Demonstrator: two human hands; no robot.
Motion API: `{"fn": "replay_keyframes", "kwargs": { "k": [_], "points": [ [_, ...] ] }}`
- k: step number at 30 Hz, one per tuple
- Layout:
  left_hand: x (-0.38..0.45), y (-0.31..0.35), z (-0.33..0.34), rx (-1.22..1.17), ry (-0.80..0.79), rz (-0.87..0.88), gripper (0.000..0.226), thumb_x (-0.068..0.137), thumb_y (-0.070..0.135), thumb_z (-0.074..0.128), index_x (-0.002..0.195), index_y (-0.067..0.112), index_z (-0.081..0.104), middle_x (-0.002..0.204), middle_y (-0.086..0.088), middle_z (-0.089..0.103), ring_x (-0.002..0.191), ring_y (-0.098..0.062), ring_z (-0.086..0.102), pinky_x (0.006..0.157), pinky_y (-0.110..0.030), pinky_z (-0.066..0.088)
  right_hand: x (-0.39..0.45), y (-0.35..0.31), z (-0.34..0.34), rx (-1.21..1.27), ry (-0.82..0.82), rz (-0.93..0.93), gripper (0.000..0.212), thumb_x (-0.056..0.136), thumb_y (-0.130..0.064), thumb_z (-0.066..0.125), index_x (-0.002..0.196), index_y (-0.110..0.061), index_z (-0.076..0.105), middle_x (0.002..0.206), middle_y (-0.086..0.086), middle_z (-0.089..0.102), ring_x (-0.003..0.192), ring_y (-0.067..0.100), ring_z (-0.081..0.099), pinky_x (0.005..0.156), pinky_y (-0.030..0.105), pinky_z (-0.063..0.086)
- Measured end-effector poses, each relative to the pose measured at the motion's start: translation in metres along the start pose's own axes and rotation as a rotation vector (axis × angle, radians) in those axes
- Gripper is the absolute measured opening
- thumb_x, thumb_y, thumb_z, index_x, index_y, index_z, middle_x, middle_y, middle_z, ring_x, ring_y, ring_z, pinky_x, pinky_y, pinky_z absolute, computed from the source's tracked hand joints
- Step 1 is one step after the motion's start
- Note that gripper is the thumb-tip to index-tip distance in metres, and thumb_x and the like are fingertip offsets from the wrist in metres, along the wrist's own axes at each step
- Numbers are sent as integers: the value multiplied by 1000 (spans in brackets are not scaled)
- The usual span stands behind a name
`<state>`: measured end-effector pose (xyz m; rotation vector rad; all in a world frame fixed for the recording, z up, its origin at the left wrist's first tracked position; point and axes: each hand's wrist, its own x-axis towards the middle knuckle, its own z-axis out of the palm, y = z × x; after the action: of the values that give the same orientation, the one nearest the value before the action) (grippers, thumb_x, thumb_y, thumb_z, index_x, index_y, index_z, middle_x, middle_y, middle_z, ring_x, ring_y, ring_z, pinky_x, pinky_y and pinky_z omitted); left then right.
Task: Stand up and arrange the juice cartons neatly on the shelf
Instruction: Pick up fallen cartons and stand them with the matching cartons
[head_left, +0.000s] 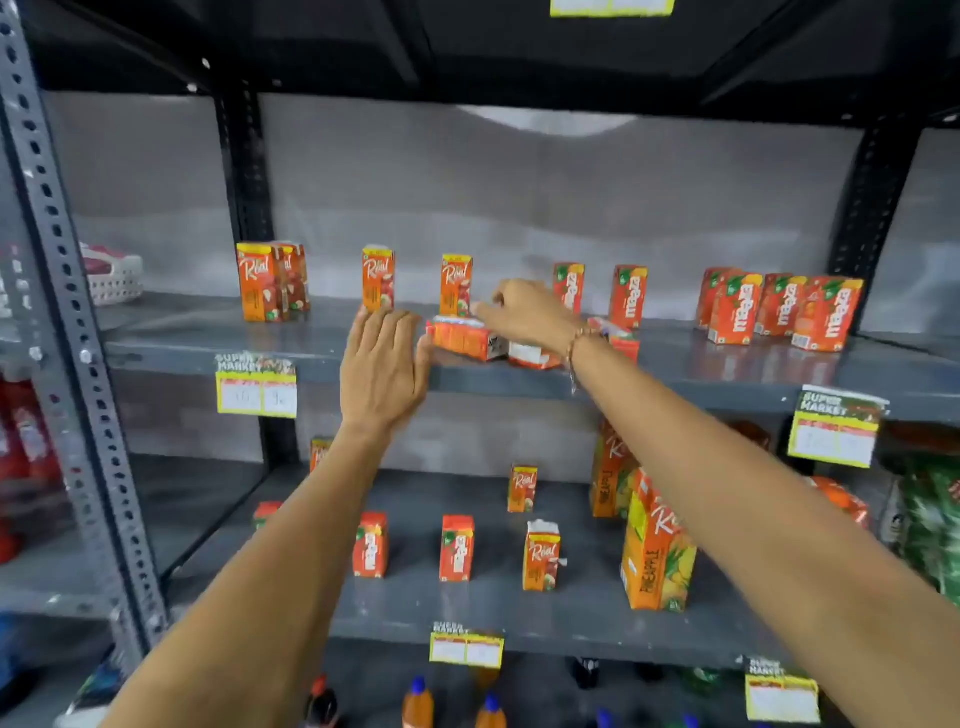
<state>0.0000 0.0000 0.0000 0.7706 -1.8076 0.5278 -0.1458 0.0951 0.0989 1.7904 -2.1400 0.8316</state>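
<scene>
Small orange juice cartons stand spaced along the upper grey shelf (208, 353): a pair at the left (262, 283), single ones (378, 278) (456, 285), and a cluster at the right (779, 309). One carton (465, 339) lies on its side near the shelf's front edge, and another fallen one (535, 358) lies beside it. My left hand (382, 371) is flat and open, its thumb side touching the lying carton's left end. My right hand (530, 312) reaches over that carton from the right, fingertips at its top back edge; no closed grip shows.
The lower shelf (415, 618) holds more small cartons and two large pineapple juice cartons (657, 551). Yellow price tags (257, 387) hang from shelf edges. A white basket (111, 280) sits far left. A perforated upright (67, 322) stands left. Bottles (418, 704) stand below.
</scene>
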Motion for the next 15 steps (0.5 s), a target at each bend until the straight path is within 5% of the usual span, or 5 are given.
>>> {"fn": "replay_keyframes", "kwargs": {
  "k": [3, 10, 12, 15],
  "points": [
    [-15, -7, 6, 91, -38, -7, 44, 98, 34, 27, 105, 8, 62, 107, -9, 65, 101, -30, 59, 105, -38, 29, 6, -12, 2, -179, -175, -2, 44, 87, -43, 58, 60, -11, 44, 62, 4, 45, 62, 22, 44, 47, 27, 27],
    [-28, -13, 19, 101, -40, -37, 36, 97, 31, 30, 100, 10, 59, 101, -9, 61, 91, -29, 54, 94, -38, 33, 26, -22, 9, -260, -319, 71, 42, 77, -39, 74, 68, -12, 43, 67, -1, 43, 61, 15, 43, 47, 26, 28],
    [-30, -11, 21, 89, -29, -38, 35, 96, 31, 31, 97, 10, 59, 99, -9, 61, 89, -28, 54, 91, -38, 34, 29, -17, 8, -19, -258, 164, 34, 76, -32, 75, 71, -13, 47, 67, -1, 46, 68, 19, 46, 48, 26, 30],
    [-29, -12, 23, 107, 3, -44, 34, 95, 30, 33, 92, 10, 60, 94, -8, 61, 84, -27, 53, 89, -37, 34, 37, -10, 5, 760, -164, 347, 30, 84, -25, 69, 102, -4, 61, 82, 6, 60, 66, 17, 57, 56, 24, 46]
  ]
}}
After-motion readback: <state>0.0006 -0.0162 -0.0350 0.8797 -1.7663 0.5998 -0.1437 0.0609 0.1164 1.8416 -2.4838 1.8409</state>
